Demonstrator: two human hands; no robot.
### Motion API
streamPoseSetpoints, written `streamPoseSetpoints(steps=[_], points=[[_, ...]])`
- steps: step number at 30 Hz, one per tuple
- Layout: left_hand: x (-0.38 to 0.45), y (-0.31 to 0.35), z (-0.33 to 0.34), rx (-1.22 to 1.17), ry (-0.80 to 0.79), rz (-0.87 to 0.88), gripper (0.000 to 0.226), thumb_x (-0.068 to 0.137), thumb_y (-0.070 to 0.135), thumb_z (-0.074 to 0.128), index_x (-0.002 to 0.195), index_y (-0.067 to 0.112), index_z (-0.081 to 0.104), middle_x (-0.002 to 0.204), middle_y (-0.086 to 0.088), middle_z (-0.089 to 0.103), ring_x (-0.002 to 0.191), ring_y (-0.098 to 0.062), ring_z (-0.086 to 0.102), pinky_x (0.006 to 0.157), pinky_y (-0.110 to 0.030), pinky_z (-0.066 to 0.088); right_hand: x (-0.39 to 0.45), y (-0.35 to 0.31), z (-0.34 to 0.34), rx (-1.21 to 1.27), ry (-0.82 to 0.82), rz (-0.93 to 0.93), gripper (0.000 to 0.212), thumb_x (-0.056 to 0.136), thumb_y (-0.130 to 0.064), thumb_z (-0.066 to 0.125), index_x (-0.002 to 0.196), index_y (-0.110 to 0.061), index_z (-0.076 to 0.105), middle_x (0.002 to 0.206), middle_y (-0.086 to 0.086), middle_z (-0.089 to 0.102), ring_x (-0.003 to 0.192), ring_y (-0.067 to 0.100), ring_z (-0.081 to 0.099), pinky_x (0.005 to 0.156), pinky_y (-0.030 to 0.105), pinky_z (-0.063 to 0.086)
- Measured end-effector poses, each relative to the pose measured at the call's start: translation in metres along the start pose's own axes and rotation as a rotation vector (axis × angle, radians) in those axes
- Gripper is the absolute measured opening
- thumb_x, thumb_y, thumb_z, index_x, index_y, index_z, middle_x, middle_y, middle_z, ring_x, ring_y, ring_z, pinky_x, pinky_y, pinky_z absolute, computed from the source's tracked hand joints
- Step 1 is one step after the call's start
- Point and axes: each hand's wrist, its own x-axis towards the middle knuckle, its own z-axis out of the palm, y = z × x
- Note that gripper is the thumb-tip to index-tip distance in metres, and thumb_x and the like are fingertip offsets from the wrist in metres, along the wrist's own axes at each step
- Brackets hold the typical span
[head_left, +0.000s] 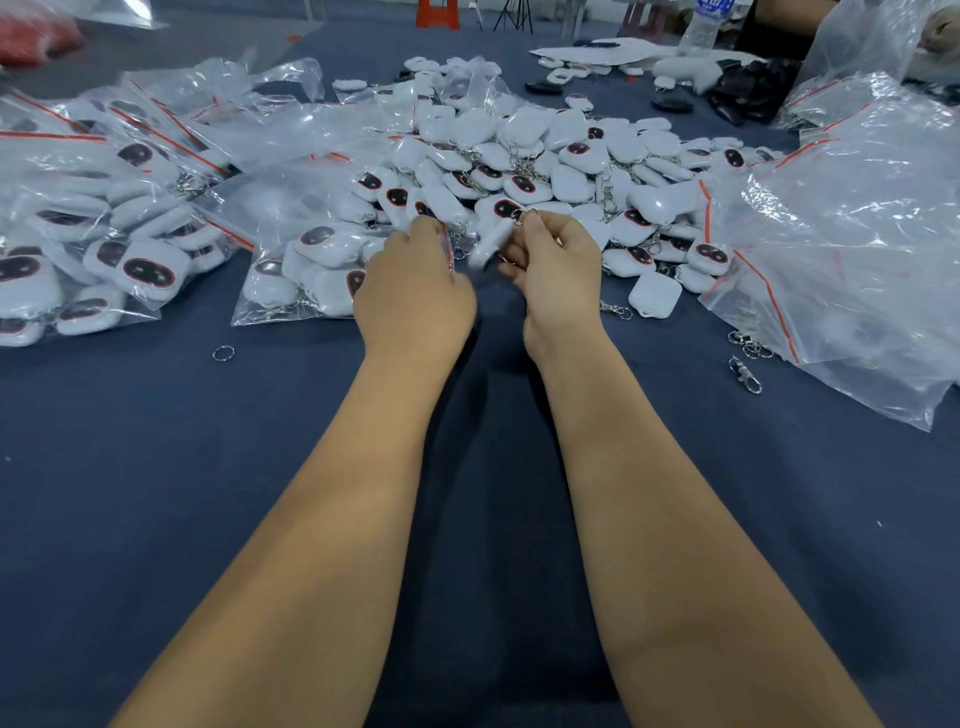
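Observation:
A big heap of white plastic keychain cases (545, 156) with dark oval faces lies on the blue cloth. My right hand (556, 275) pinches the metal ring of one white case (491, 244), which hangs blurred between my hands. My left hand (415, 291) holds the open edge of a clear zip bag (306, 275) that has several cases inside; its fingertips are hidden behind the hand.
Filled zip bags (93, 234) are stacked at left. Empty clear bags (857, 249) pile up at right. A loose ring (223, 353) and metal clasps (745, 374) lie on the blue table cloth (156, 493). A water bottle (704, 26) stands at the far right.

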Motion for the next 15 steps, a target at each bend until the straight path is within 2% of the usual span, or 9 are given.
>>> streamPoseSetpoints(steps=[3, 5, 8, 11, 15], points=[[0.0016, -0.0025, 0.0032, 0.145, -0.050, 0.026, 0.036, 0.090, 0.016, 0.051, 0.126, 0.014, 0.052, 0.122, -0.013, 0.058, 0.111, -0.037, 0.054, 0.081, -0.041, 0.039, -0.0001, 0.0000, -0.0005, -0.014, 0.030, -0.009, 0.010, 0.099, -0.008, 0.051, 0.094, -0.006, 0.060, 0.071, 0.001, 0.064, 0.064, 0.010, 0.054, 0.067, 0.026, 0.049], [0.0022, -0.0046, 0.0036, 0.146, -0.051, 0.041, 0.029, 0.092, 0.016, 0.051, 0.120, 0.015, 0.057, 0.117, -0.011, 0.061, 0.107, -0.036, 0.055, 0.072, -0.037, 0.033, -0.0004, -0.0002, -0.0011, -0.035, 0.045, -0.016, 0.007, 0.098, -0.007, 0.055, 0.099, -0.005, 0.062, 0.077, 0.001, 0.061, 0.066, 0.010, 0.053, 0.064, 0.023, 0.049], [0.0030, -0.0079, 0.0011, 0.001, -0.031, -0.007, 0.029, 0.087, 0.013, 0.051, 0.114, 0.018, 0.061, 0.109, -0.006, 0.066, 0.101, -0.032, 0.058, 0.070, -0.034, 0.033, -0.0019, -0.0012, -0.0005, -0.047, 0.051, -0.025, 0.005, 0.097, -0.008, 0.058, 0.094, -0.007, 0.061, 0.075, 0.002, 0.059, 0.060, 0.008, 0.052, 0.054, 0.017, 0.047], [0.0039, -0.0088, -0.0019, -0.163, -0.015, -0.090, 0.027, 0.080, 0.014, 0.055, 0.106, 0.020, 0.059, 0.098, 0.000, 0.066, 0.089, -0.025, 0.057, 0.066, -0.031, 0.035, -0.0028, -0.0019, 0.0003, -0.016, 0.041, -0.030, 0.006, 0.097, -0.006, 0.056, 0.093, -0.006, 0.059, 0.070, 0.003, 0.059, 0.051, 0.005, 0.053, 0.052, 0.016, 0.047], [0.0051, -0.0082, -0.0007, -0.150, -0.005, -0.111, 0.027, 0.081, 0.021, 0.058, 0.108, 0.019, 0.057, 0.094, 0.003, 0.061, 0.084, -0.020, 0.050, 0.066, -0.030, 0.032, -0.0044, -0.0024, 0.0018, 0.029, -0.006, -0.042, 0.009, 0.099, -0.002, 0.050, 0.094, -0.003, 0.057, 0.072, 0.005, 0.059, 0.058, 0.013, 0.057, 0.054, 0.018, 0.050]])
